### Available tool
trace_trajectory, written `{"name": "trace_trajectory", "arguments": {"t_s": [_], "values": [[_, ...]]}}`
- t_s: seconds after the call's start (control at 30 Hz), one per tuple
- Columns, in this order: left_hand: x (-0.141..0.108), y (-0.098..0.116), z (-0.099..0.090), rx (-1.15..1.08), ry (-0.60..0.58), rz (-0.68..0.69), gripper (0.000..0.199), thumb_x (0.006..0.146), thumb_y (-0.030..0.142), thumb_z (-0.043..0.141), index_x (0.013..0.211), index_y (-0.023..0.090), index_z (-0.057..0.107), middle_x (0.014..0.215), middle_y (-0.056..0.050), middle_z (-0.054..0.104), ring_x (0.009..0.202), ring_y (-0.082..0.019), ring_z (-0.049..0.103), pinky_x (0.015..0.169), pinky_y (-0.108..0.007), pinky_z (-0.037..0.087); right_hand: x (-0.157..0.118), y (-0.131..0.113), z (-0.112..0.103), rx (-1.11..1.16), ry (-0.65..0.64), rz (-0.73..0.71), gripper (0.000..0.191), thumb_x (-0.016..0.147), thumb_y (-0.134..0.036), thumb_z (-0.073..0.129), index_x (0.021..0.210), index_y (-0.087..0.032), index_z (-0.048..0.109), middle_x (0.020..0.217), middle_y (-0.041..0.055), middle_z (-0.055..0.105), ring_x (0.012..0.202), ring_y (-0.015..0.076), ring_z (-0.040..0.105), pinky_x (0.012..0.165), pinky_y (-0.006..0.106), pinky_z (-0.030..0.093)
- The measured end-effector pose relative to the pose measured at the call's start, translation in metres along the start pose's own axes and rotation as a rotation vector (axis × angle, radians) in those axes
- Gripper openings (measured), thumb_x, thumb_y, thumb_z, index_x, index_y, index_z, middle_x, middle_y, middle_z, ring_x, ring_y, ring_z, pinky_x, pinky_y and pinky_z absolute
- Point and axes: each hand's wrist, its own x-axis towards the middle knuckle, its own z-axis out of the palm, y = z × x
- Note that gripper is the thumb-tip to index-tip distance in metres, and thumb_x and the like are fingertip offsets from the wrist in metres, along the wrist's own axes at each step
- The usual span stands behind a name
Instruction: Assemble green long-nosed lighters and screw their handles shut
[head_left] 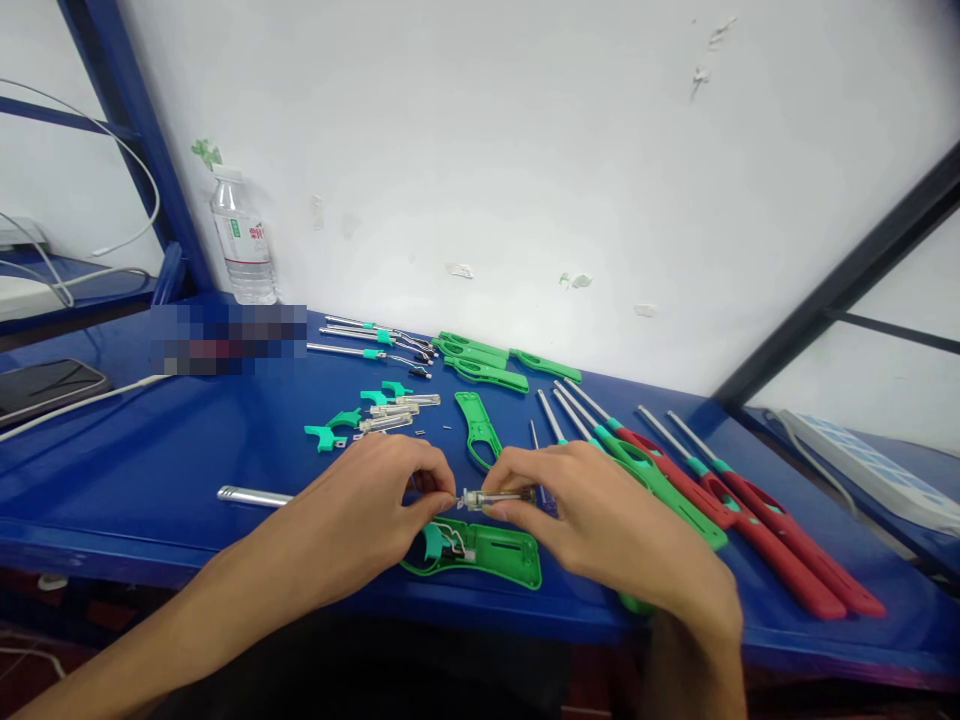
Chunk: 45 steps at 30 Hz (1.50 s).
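Right hand: the right hand [581, 505] grasped a clear plastic, narrow box-shaped fuel tank [478, 499] between thumb and fingers, seemingly by its sides so that the fitted end was left free.
Left hand: the left hand [375, 505] pinched thumb to forefinger against that end; whatever it gripped was too small to tell.
Clear tank: it was between the two hands, raised over the counter [150, 455]; its long axis ran crosswise, nearly level, the fitted end pointing to the left hand.
Green shell: a green plastic, hollow handle half [514, 555] lay just below both hands, cavity upward, probably to keep its teal plastic trigger [433, 543] and wires within reach.
Silver tube: a slim metal barrel [251, 496] pointed left from behind the left hand.
Spare tanks: similar clear tanks [386, 423] lay beyond the left hand, apparently grouped for easy picking.
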Motion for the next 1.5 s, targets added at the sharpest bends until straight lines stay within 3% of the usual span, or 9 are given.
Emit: {"name": "trace_trajectory", "arguments": {"t_s": [1.5], "values": [[-0.0042, -0.0032, 0.0043, -0.006, 0.013, 0.03, 0.023, 0.102, 0.031, 0.063, 0.089, 0.028, 0.081, 0.091, 0.001, 0.083, 0.087, -0.022, 0.071, 0.078, -0.035, 0.048, -0.0007, -0.003, -0.0018, 0.016, 0.024, -0.026, 0.009, 0.111, -0.024, 0.069, 0.106, -0.027, 0.075, 0.098, -0.0043, 0.084, 0.091, 0.0194, 0.077, 0.076, 0.032, 0.045]]}}
